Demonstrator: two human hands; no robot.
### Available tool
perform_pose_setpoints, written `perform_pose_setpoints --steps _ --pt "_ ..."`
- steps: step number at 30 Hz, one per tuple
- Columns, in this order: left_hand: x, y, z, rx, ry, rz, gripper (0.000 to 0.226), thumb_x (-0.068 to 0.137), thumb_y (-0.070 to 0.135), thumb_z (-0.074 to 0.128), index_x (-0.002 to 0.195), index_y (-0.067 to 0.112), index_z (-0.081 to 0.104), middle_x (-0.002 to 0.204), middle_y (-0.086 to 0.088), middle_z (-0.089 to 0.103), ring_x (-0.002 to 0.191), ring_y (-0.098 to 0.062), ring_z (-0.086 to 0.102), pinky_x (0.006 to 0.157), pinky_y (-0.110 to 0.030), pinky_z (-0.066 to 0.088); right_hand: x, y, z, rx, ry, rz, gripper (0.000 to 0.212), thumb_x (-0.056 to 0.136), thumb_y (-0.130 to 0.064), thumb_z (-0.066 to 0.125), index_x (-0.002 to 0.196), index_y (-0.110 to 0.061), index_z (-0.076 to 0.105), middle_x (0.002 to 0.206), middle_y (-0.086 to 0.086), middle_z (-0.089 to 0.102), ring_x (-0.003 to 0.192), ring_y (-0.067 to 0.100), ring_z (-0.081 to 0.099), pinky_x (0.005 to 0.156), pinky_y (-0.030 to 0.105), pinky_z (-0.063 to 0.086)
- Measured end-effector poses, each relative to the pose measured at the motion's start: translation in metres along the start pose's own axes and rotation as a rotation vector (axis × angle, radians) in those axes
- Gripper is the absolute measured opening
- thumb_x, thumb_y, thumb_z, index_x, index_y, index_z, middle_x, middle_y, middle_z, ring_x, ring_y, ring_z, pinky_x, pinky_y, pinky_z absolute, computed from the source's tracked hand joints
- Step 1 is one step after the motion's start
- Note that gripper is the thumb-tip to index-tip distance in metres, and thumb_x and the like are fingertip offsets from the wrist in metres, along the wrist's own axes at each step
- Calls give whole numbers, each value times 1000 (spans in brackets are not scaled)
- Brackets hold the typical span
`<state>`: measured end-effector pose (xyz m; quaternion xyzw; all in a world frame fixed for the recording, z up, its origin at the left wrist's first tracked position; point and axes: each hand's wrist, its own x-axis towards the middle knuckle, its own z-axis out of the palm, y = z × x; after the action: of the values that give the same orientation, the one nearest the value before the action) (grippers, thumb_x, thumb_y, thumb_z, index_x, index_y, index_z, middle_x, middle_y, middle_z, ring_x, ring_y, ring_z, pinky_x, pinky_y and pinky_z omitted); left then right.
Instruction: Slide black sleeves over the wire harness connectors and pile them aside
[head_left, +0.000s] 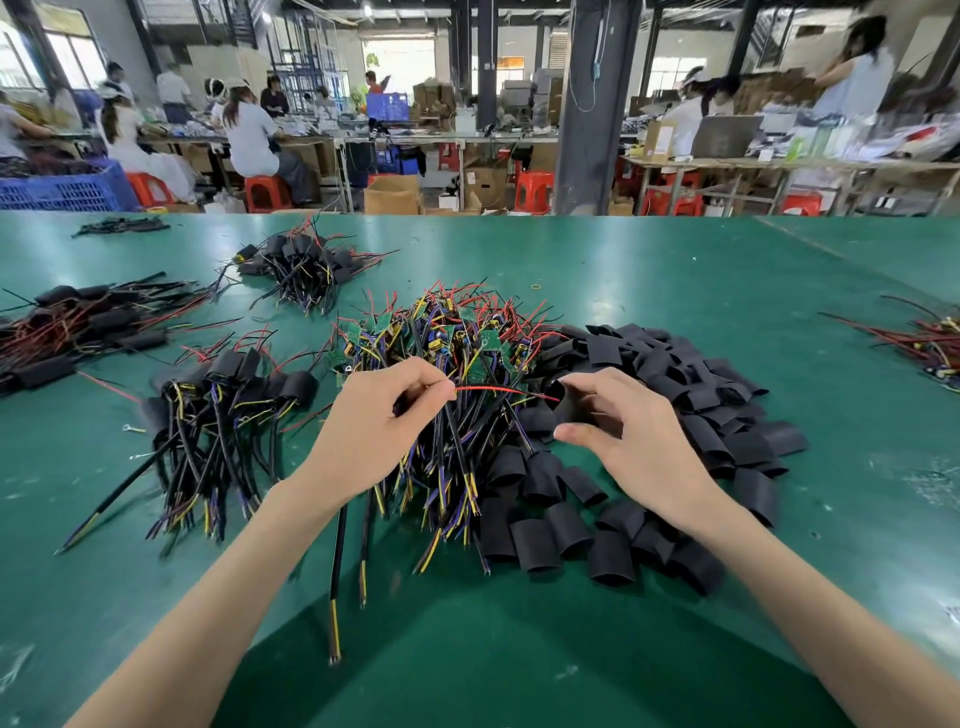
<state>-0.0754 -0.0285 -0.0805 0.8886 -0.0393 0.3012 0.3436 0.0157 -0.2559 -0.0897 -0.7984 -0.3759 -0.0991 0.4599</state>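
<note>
Left hand (374, 415): fingers curled, thumb and forefinger pinching a red wire (493, 389) at its near end; black cables hang down from below the fist.
Red wire: runs level to the right, from the left fingertips to the right hand; its bare tip lies at the mouth of a sleeve (569, 410).
Right hand (628, 436): forefinger above and thumb below, curled round the sleeve and holding it with the open end towards the wire.
Wire and sleeve: tip at the opening; whether it is already inside I cannot tell.
Harness pile (457, 343): bare harnesses with small green boards and red, yellow and blue wires, heaped just behind and under both hands.
Sleeve pile (685, 410): loose black sleeves, to the right of the harness pile and touching it, spreading under the right wrist.
Sleeved pile (228, 410): harnesses with black sleeves on, just left of the left hand.
Other sleeved piles: one farther back (301, 265), one at the left edge (78, 332).
Far right: more bare harnesses (930, 343), well apart.
Table (649, 270): green mat under everything.
</note>
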Motion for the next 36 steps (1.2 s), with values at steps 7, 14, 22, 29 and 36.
perform_pose_setpoints --steps 7,14,22,29,36 --pt "-5 14 12 100 -65 192 13 92 23 53 89 14 63 81 13 55 75 -1 51 71 -15 38 -5 -9 3 -378 -82 -243 41 79 -21 72 116 -7 61 105 2 59 104 24 45 96 27 32" --pt "-17 32 35 -102 -156 212 47 79 -2 52 122 11 41 104 8 37 86 -12 43 81 -11 35 -15 -24 17 -408 -294 -299 42 95 -23 52 132 -6 43 114 9 48 102 28 50 91 33 39" --pt "-12 22 19 -120 -288 -55 42 89 15 63 128 16 46 113 5 59 101 -6 53 89 -21 41 -10 -19 3 -321 -248 -186 41 94 -26 50 130 -7 41 123 5 47 116 19 42 99 23 30" --pt "-9 20 16 -64 -333 -105 9 89 21 63 96 28 63 87 13 68 81 4 59 78 -11 42 -7 -11 -7 -251 -204 -146 39 92 -29 54 127 -16 42 124 -5 47 114 10 42 93 18 31" --pt "-8 24 18 -166 -196 -135 13 87 13 66 96 22 65 88 5 67 78 -1 59 75 -11 44 -8 -8 -6 -386 -194 -180 44 88 -39 59 126 -19 49 124 -4 56 110 18 51 92 31 41"
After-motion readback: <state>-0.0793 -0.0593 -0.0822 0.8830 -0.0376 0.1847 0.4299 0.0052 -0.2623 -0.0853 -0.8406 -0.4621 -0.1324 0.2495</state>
